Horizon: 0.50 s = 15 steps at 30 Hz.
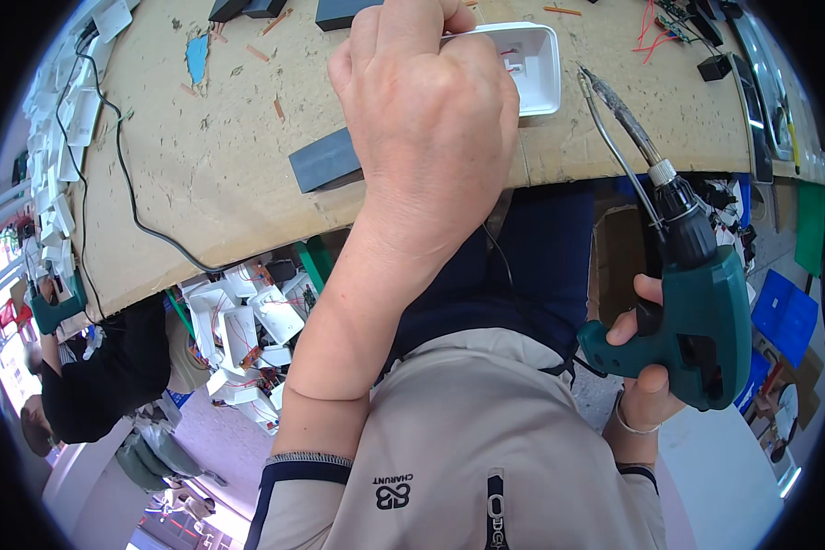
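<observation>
My right hand point(653, 371) is wrapped round the handle of a dark green soldering gun point(706, 316), a finger at its black trigger. The gun's metal tip points up and to the left, toward a white plastic box point(543, 78). A thin curved metal tube runs beside the tip. My left hand point(431, 101) reaches over the bench, back of the hand up, and covers the left part of the box. Its fingers are curled closed at the top edge of the view, and what they hold is hidden. Small parts with a red wire show inside the box.
A dark grey block point(325, 163) lies by my left wrist on the worn bench point(220, 174). Circuit boards with red wires point(674, 27) sit at the far right. A black cable point(124, 165) crosses the left side. White casings point(247, 321) are heaped below the bench; a co-worker point(110, 367) sits left.
</observation>
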Each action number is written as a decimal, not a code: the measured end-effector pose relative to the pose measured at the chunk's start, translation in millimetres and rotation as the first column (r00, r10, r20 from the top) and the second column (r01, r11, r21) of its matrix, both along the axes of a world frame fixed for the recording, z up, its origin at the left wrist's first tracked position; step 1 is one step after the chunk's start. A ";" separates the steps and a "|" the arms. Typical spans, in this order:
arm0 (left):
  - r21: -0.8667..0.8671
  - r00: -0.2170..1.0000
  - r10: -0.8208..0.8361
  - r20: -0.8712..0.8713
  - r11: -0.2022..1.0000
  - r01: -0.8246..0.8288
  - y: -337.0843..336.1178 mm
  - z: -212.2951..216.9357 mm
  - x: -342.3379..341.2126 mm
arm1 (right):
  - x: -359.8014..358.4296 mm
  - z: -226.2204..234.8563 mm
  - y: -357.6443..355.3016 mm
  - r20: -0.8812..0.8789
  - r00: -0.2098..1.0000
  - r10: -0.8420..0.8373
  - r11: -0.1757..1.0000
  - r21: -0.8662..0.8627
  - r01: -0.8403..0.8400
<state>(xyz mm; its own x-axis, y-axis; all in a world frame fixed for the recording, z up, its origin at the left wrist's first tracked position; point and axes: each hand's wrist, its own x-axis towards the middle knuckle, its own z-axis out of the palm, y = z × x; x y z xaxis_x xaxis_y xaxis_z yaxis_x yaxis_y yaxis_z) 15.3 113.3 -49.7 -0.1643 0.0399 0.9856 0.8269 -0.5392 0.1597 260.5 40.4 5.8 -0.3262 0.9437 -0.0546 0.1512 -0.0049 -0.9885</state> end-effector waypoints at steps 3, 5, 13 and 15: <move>-0.021 1.000 0.004 -0.003 1.000 -0.004 -3.4 1.3 -0.2 | 1.3 -0.3 -0.6 -0.009 1.000 0.021 1.000 -0.016 -0.021; -0.031 1.000 0.006 -0.005 1.000 -0.006 -5.7 2.4 0.3 | 4.2 -2.7 0.8 -0.029 0.999 0.039 0.999 -0.002 -0.039; -0.813 0.975 0.220 -0.015 0.565 -0.140 -48.3 51.1 13.0 | 8.4 -3.9 9.2 -0.089 0.995 0.055 0.998 0.048 -0.051; -0.790 0.971 0.231 0.054 0.605 -0.101 -48.0 54.0 15.0 | 10.4 -6.4 11.2 -0.069 0.996 0.055 0.996 0.081 -0.049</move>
